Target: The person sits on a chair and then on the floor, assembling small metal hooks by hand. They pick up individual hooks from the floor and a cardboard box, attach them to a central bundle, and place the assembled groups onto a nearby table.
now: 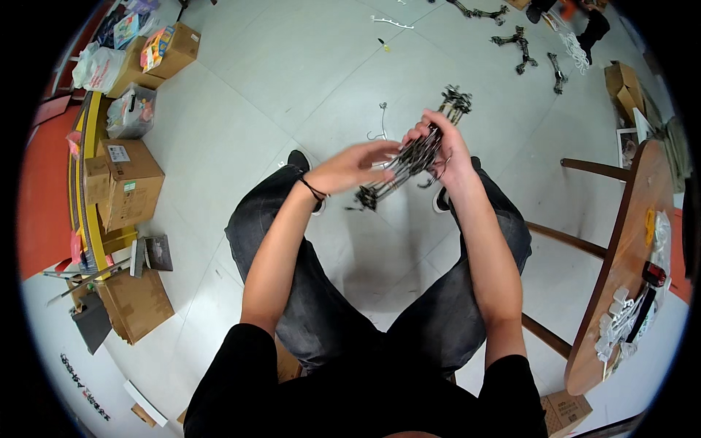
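Note:
A bundle of dark clothes hangers (415,159) is held up slantwise in front of me, over the floor between my knees. My right hand (447,142) is closed round its upper middle, and a hook sticks out below the palm. On the bundle's left side is my left hand (354,166), slightly blurred, with fingers and thumb apart. Its fingertips reach the hangers' edge; whether they press on them I cannot tell. Below, a single hanger (382,120) with a hook lies on the tiles, partly hidden by my hands.
More dark hanger bundles (520,50) lie on the floor at the far right, near another person's dark-clad arm or leg (593,33). A white hanger (393,22) lies far ahead. Cardboard boxes (135,182) line the left. A wooden table (621,241) with white plastic pieces stands right.

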